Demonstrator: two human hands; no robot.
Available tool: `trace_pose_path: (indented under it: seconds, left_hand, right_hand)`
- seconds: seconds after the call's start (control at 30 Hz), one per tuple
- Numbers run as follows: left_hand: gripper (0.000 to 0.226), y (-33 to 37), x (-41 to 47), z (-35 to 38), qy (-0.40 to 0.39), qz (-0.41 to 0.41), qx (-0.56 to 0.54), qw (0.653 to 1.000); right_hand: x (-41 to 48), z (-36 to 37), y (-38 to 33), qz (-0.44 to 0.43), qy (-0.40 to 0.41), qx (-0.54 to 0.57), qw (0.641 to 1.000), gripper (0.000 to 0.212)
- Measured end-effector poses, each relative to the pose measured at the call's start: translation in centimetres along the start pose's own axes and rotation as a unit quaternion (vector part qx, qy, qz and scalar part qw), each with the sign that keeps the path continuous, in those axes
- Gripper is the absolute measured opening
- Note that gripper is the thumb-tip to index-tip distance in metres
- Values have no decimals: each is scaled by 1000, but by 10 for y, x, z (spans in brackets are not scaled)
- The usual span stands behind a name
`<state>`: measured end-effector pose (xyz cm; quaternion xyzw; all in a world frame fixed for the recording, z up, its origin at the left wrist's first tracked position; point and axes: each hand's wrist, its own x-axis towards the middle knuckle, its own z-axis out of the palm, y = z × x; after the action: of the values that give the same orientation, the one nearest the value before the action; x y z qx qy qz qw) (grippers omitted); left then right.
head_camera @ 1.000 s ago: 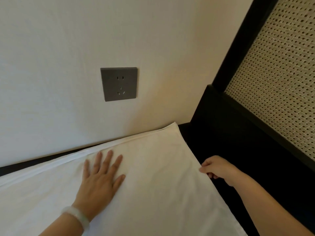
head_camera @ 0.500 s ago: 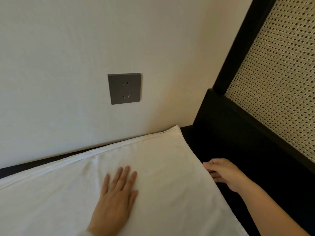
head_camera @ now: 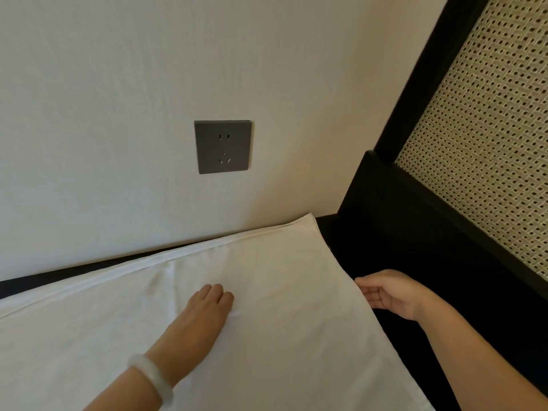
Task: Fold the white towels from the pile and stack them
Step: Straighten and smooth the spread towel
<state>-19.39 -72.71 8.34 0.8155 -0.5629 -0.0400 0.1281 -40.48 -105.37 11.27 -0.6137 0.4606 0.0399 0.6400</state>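
My flat, empty left hand (head_camera: 201, 312) has slid right, smoothing the towel (head_camera: 296, 345) spread along the wall (head_camera: 118, 114), while my right hand (head_camera: 388, 295) stays at its edge, grip unclear: ready to fold, I'd judge.

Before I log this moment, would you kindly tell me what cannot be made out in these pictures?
Head view: the flat white cloth towel runs off the left and bottom edges; full size unknown.
Head view: the fingertips of the left hand are foreshortened; pressing or pinching cannot be told.
Head view: the fingertips of the right hand vanish under the towel's edge it holds.
The towel pile and folded stack lie outside the frame.
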Motion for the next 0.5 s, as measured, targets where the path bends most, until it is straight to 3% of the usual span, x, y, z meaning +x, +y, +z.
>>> trace_pose_path:
  seconds: [0.3,0.5]
  left_hand:
    - [49,-10,-3,-8,-11,16,7,1000]
    - [40,-16,-5,11,12,-27,-38,999]
  right_hand:
    - [5,9,8,-15,94,-49,994,21]
    - [3,19,5,-16,157,-81,984,27]
